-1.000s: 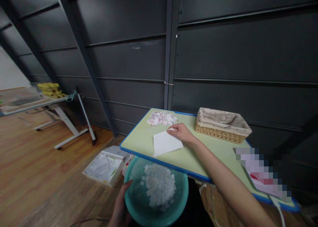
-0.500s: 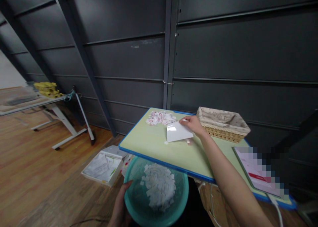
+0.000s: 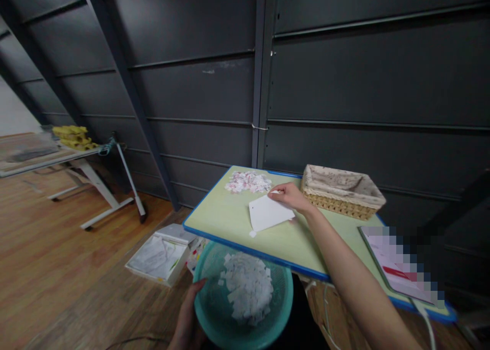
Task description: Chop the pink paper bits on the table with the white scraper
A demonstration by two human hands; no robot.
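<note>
My right hand pinches the upper edge of a white card, which is slanted against the pale green tabletop. A small white paper piece lies at the card's lower left corner. Below the table's front edge, my left hand grips the left rim of a teal plastic basket; part of its fingers is hidden behind the rim. Inside the basket is a heap of small white paper pieces. Farther back on the table lies a pile of printed paper scraps.
A wicker basket with a cloth lining stands at the table's back right. A flat tablet-like device, partly pixelated, lies at the right with a white cable. An open white box is on the floor to the left.
My right hand has drawn the card left and toward the table's front edge, with the small white piece now nearer that edge. The teal basket has shifted slightly right.
</note>
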